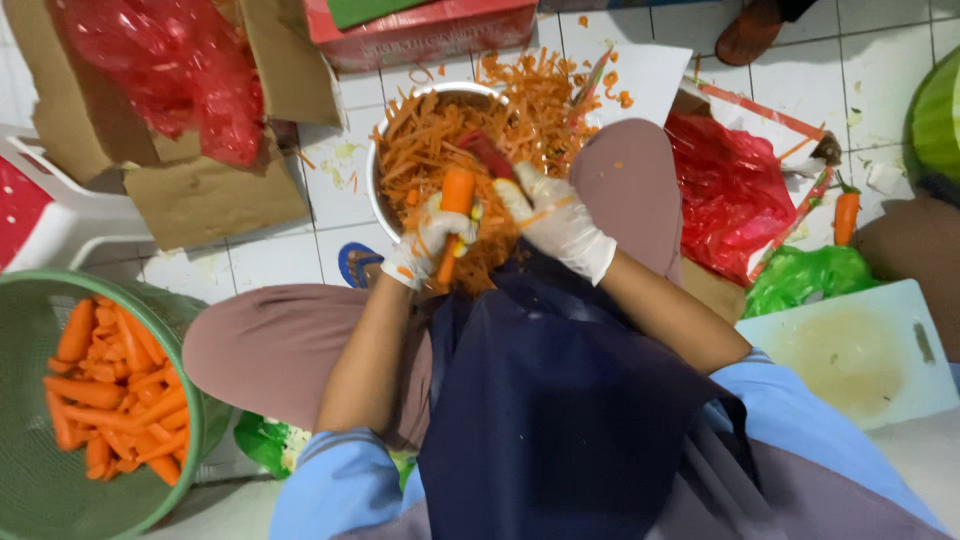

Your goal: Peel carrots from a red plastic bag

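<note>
Over the metal bowl [385,205], between your knees:

- Left hand [432,243], white glove: clenched round the lower part of a carrot [455,205], which points away from you over the shreds. Keep the grip low, fingers clear of the blade's path, and turn the carrot a little after each pass so it wears evenly.
- Right hand [553,218], white glove: grasping a red-handled peeler [490,155], set against the carrot's far end. Long, light strokes away from the body look best; keep them above the bowl.
- Carrot shreds [440,135]: heaped in the bowl, with much spilled past the rim onto the tiled floor [800,80]. Work nearer the bowl's middle.
- Green basket [30,400], at your left: holds peeled carrots [115,395], within reach.
- White cutting board [860,350], at your right: bare.
</note>
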